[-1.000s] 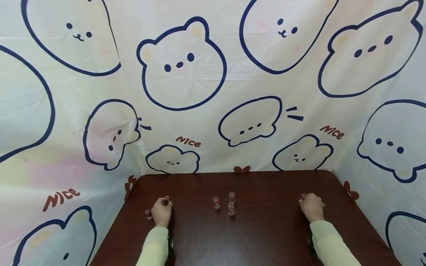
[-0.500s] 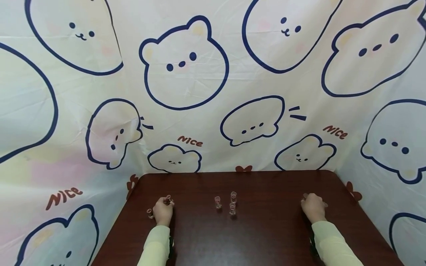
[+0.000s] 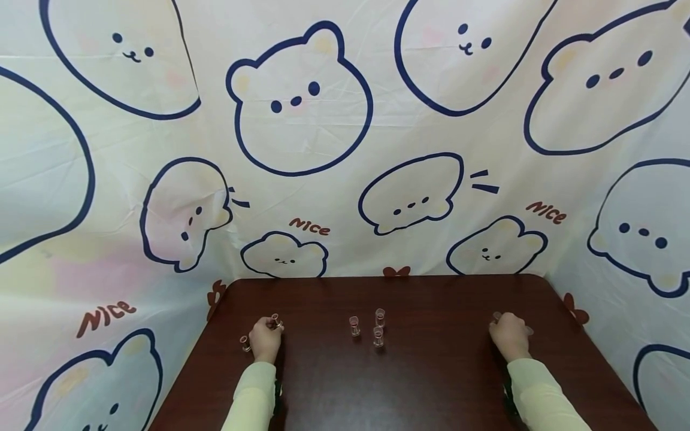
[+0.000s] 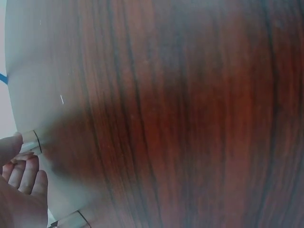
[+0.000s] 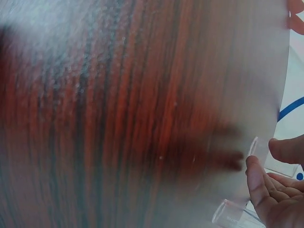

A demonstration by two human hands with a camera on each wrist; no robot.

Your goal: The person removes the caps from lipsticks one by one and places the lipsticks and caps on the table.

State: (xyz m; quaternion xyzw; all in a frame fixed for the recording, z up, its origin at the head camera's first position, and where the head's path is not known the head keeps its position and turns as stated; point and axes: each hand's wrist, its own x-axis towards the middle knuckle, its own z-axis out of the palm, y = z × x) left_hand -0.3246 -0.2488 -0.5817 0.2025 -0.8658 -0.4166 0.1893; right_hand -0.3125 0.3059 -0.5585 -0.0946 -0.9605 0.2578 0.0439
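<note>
My left hand [image 3: 265, 339] is at the left of the table, its thumb and fingers pinching a small clear cup [image 3: 277, 321]. The left wrist view shows that cup [image 4: 30, 141] between the thumb and curled fingers. Just left of this hand stands another clear cup [image 3: 245, 343]. Over on the right, my right hand [image 3: 511, 336] grips a clear cup [image 3: 496, 316] mostly covered by the fingers. In the right wrist view, thumb and fingertips hold the cup [image 5: 258, 151] by its sides. A second cup [image 5: 229, 213] is beside that hand.
Three small clear cups stand near the middle of the dark brown table [image 3: 431, 371]: one cup [image 3: 354, 326] to the left, a cup [image 3: 380, 317] behind, and a cup [image 3: 378, 336] in front. A cartoon-printed cloth [image 3: 302, 143] hangs behind and along both sides.
The head view has shifted slightly, so everything appears a little further right. Both hands keep their hold on the cups, and the cups stay in place.
</note>
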